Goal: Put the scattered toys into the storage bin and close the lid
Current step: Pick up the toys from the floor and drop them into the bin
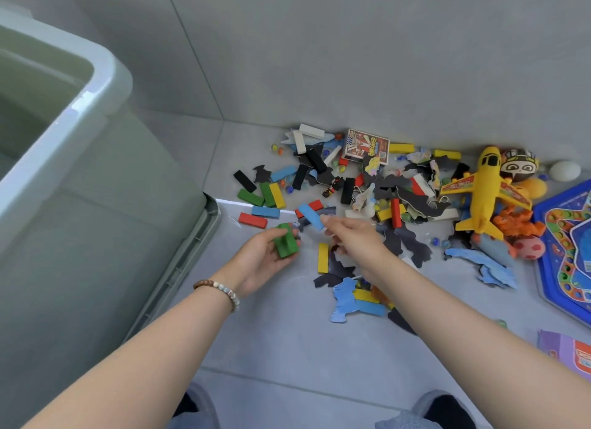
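Near the floor's wall edge, the left hand (pixel 262 252) grips green blocks (pixel 285 240) while the right hand (pixel 355 236) pinches a blue block (pixel 311 216), likely light, stiff, best held across its flat faces

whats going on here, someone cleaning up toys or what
A person is gathering toys off the floor. The left hand holds green blocks, the right hand pinches a blue block. The storage bin stands open to the left; most toys, including a yellow plane, are still scattered.
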Motion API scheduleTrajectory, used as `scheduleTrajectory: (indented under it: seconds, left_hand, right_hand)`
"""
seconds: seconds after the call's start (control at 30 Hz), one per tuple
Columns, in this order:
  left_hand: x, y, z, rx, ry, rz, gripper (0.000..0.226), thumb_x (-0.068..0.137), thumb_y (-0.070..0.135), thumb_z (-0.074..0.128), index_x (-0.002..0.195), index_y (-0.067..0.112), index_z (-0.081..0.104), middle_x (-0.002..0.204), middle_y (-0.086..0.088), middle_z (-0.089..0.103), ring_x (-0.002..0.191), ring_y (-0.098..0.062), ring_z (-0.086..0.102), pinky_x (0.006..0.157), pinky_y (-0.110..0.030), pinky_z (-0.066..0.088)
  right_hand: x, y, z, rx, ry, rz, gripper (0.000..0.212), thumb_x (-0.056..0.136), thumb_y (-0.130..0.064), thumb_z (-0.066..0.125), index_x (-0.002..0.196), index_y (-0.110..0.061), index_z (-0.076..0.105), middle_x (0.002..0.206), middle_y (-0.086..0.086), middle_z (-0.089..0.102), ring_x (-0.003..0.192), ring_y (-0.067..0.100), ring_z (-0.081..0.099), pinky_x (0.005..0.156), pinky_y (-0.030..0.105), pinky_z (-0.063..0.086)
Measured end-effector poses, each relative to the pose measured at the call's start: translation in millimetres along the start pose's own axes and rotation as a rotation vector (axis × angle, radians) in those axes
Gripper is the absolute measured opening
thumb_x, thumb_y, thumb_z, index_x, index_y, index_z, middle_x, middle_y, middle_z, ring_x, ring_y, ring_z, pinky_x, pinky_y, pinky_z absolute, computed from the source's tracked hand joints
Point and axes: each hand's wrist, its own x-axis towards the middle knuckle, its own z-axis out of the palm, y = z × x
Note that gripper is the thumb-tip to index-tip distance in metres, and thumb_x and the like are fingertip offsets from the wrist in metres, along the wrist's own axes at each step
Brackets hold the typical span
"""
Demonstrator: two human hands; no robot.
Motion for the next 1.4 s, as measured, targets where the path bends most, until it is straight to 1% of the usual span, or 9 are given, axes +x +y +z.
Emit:
scheduleTrajectory:
  seconds: [0.1, 0.2, 0.37, 0.53, 0.7, 0.83, 0.93, 1.1, 1.4]
  left_hand:
    - [2, -1, 8, -0.055, -0.027, -0.006, 0.035, 0.094, 0.039, 0.05, 0.112, 0.01, 0.06, 0.104, -0.006, 0.065, 0.097, -0.016, 0.06, 0.085, -0.027, 0.05]
    - [7, 0, 14, 0.05, 0.065, 0.048, 0.022, 0.095, 0.031, 0.051, 0.103, 0.012, 0.06, 0.098, -0.002, 0.065, 0.087, -0.011, 0.056, 0.069, -0.021, 0.048]
    - [7, 12, -6, 0.136, 0.177, 0.117, 0.009, 0.094, 0.018, 0.055, 0.096, 0.009, 0.055, 0.083, -0.004, 0.062, 0.08, -0.015, 0.063, 0.073, -0.027, 0.056]
    - [6, 11, -22, 0.348, 0.278, 0.095, 0.019, 0.093, 0.027, 0.058, 0.08, 0.015, 0.049, 0.066, -0.002, 0.049, 0.056, -0.012, 0.045, 0.052, -0.022, 0.047]
    - [12, 2, -14, 0.557, 0.286, 0.128, 0.025, 0.084, 0.035, 0.068, 0.101, 0.017, 0.061, 0.066, -0.004, 0.049, 0.055, -0.015, 0.042, 0.049, -0.023, 0.043]
    - [18, 3, -14, 0.699, 0.316, 0.226, 0.031, 0.08, 0.034, 0.073, 0.107, 0.023, 0.062, 0.087, -0.005, 0.055, 0.056, -0.014, 0.045, 0.047, -0.02, 0.04]
    - [23, 0, -14, 0.762, 0.358, 0.285, 0.031, 0.077, 0.033, 0.075, 0.104, 0.022, 0.062, 0.109, -0.006, 0.059, 0.07, -0.02, 0.053, 0.051, -0.02, 0.044]
    - [26, -4, -12, 0.834, 0.406, 0.35, 0.033, 0.073, 0.029, 0.079, 0.1, 0.019, 0.062, 0.109, 0.003, 0.056, 0.103, -0.021, 0.056, 0.086, -0.032, 0.052]
    - [29, -3, -8, 0.904, 0.459, 0.357, 0.029, 0.074, 0.031, 0.078, 0.094, 0.015, 0.065, 0.101, 0.001, 0.061, 0.097, -0.017, 0.055, 0.083, -0.025, 0.046]
  right_hand:
    - [-11, -1, 9, -0.055, -0.119, 0.073, 0.027, 0.085, -0.037, 0.066, 0.089, -0.011, 0.07, 0.07, -0.002, 0.051, 0.055, 0.01, 0.04, 0.046, 0.014, 0.035]
    - [-10, 0, 9, -0.074, -0.105, 0.046, 0.036, 0.083, -0.04, 0.067, 0.094, -0.005, 0.069, 0.069, 0.0, 0.049, 0.055, 0.01, 0.041, 0.043, 0.013, 0.035]
    - [23, -6, -4, -0.286, 0.082, -0.209, 0.013, 0.085, -0.024, 0.068, 0.096, -0.017, 0.069, 0.103, 0.002, 0.064, 0.096, 0.016, 0.057, 0.079, 0.024, 0.042]
    - [48, -10, 7, -0.598, 0.02, -0.3, 0.041, 0.083, -0.029, 0.069, 0.122, -0.02, 0.061, 0.127, 0.005, 0.052, 0.118, 0.022, 0.05, 0.103, 0.033, 0.04]
    - [52, -12, 7, -0.807, 0.005, -0.361, 0.039, 0.079, -0.023, 0.073, 0.117, -0.023, 0.063, 0.119, 0.007, 0.047, 0.115, 0.024, 0.043, 0.098, 0.033, 0.038]
    - [47, -8, 0, -0.837, 0.004, -0.365, 0.028, 0.077, -0.021, 0.075, 0.103, -0.018, 0.065, 0.111, 0.005, 0.049, 0.1, 0.02, 0.05, 0.082, 0.027, 0.041]
    - [44, -4, -1, -0.834, -0.003, -0.365, 0.027, 0.074, -0.021, 0.077, 0.097, -0.013, 0.065, 0.105, 0.002, 0.048, 0.096, 0.02, 0.052, 0.08, 0.028, 0.042]
    - [39, -2, -6, -0.903, -0.071, -0.388, 0.038, 0.072, -0.026, 0.08, 0.104, -0.014, 0.063, 0.098, -0.002, 0.046, 0.099, 0.019, 0.051, 0.083, 0.031, 0.043]
    - [35, -2, -7, -0.929, -0.007, -0.363, 0.042, 0.069, -0.03, 0.081, 0.097, -0.012, 0.056, 0.096, 0.004, 0.059, 0.09, 0.023, 0.055, 0.077, 0.038, 0.048]
